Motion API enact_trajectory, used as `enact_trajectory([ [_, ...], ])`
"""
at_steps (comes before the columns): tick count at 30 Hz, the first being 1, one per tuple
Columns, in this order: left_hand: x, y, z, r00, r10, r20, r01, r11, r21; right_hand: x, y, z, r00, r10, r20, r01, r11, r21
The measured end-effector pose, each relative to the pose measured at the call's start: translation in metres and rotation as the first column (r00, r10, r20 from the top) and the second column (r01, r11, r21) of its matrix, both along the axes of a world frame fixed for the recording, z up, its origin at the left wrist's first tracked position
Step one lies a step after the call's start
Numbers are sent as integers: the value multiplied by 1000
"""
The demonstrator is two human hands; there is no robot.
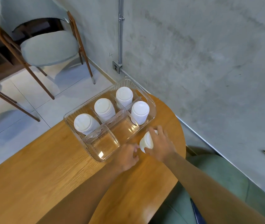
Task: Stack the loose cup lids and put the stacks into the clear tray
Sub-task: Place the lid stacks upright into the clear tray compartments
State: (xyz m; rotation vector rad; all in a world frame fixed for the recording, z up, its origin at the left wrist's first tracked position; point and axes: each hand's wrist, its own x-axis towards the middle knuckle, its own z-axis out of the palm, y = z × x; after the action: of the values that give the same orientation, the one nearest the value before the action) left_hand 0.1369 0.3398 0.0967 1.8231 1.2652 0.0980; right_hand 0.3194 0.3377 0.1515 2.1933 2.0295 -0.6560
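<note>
Grey fabric covers the chair [49,47] at far left, beyond the honey-coloured wooden bench [39,167]. On the bench sits the clear tray [65,118], ribbed and split into 6 compartments in 2 rows. White cup lids fill 4 of them: the far-left stack [84,123], the 2nd stack [103,109] and the 3rd stack [124,96] along the far row, and the 4th stack [139,111] at the right end of the near row. The other 2 are bare: the end compartment [104,145] and the middle compartment [125,130].

Just off the tray's near wall, the left hand [127,156] is released, its fingers loosely curled and holding nothing. Whether its fingertips touch the lids beside it I cannot tell. Those lids, the held stack [147,141], lean tilted just outside the tray, and the right hand [160,146] has its grip clenched round them from above. Whether the base rests on the bench is hidden.

The step in hand looks like seating this stack in a bare compartment. The middle one is nearest, but it sits just beside the 4th stack. Bring the stack upright first and keep the fingers round its sides so the lids do not fan. Lift it clear of the wall, then lower it straight down — the free hand could steady the tray.
</note>
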Motion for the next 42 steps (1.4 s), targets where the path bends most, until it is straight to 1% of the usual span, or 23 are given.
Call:
enact_trajectory([
  [2,8,-5,-13,1000,22,-18,-23,998,-55,1,-6,-7,1000,-8,4,8,1000,18],
  [4,17,-6,-24,999,53,-5,-53,996,-75,0,-8,-14,1000,-5,12,4,999,53],
  [11,39,-2,-50,980,159,116,-154,987,-50,2,-9,-28,1000,2,-23,0,997,78],
  [14,45,1,-56,966,193,170,-191,981,-29,3,-8,-29,1000,16,-15,-14,997,79],
  [19,48,5,-58,966,198,164,-200,980,-8,8,-4,-24,998,42,-38,-40,998,40],
  [22,48,3,-49,979,151,136,-157,987,31,13,-5,-11,997,42,-71,-41,999,5],
  [27,47,3,-16,983,103,152,-118,989,94,20,-9,25,996,65,-57,-64,998,27],
  [32,38,9,27,973,119,196,-148,979,140,15,-8,67,995,57,-76,-50,995,91],
  [35,23,16,48,973,110,204,-151,968,202,5,-3,88,992,79,-101,-64,988,138],
  [39,-5,31,71,976,156,151,-195,937,291,-19,14,101,983,125,-136,-96,974,203],
  [42,-28,41,78,977,178,114,-204,933,296,-38,30,99,977,166,-135,-136,968,212],
])
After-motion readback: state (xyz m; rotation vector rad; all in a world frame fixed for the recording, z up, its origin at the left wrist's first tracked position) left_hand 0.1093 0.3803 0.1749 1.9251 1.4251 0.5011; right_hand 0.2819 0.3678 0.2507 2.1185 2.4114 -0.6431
